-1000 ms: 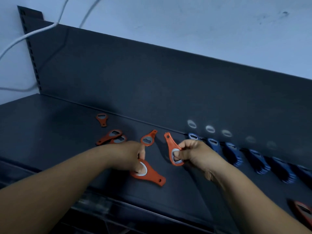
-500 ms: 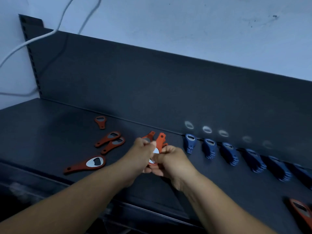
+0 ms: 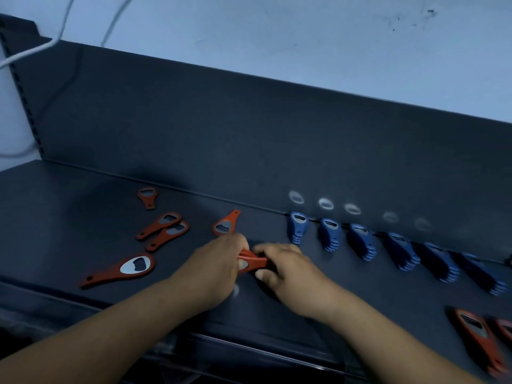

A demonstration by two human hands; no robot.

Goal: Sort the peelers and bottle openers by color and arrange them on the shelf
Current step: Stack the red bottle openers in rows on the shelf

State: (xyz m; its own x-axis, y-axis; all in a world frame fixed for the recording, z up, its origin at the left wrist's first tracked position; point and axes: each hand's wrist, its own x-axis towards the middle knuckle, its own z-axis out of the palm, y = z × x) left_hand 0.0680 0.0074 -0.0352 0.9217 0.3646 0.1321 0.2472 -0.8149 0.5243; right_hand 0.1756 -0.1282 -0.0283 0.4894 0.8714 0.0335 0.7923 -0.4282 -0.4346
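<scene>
Dark shelf (image 3: 69, 217) lies under both hands. A row of blue tool stacks (image 3: 360, 242) runs right of the right hand, against the back panel. Left hand (image 3: 219, 270) and right hand (image 3: 288, 270) meet, each with fingers curled round a small bunch of red bottle openers (image 3: 253, 261) held between them. Five loose red openers (image 3: 124, 270) lie left of and beyond the left hand. More red ones (image 3: 476, 336) sit right of the right forearm.

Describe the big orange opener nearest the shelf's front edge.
The big orange opener lies flat on the dark shelf, near its front edge. Orange body, plastic by the look; a silvery oval metal plate with a dark cut-out fills the wide head. The handle tapers toward front-left, small hole at its tip. Only the shelf touches it; left hand and right hand grip other orange openers to its right.
</scene>
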